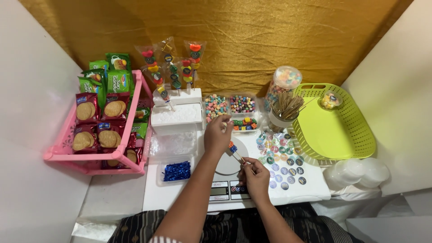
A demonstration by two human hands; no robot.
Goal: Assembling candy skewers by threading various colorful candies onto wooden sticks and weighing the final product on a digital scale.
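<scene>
Our right hand pinches a skewer over the scale | our left hand, above it, grips a candy | candy tray beyond.

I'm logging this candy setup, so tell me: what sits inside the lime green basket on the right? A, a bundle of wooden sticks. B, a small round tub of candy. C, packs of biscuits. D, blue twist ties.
B: a small round tub of candy lies at the back of the green basket, while the sticks stand in a cup outside it.
</scene>
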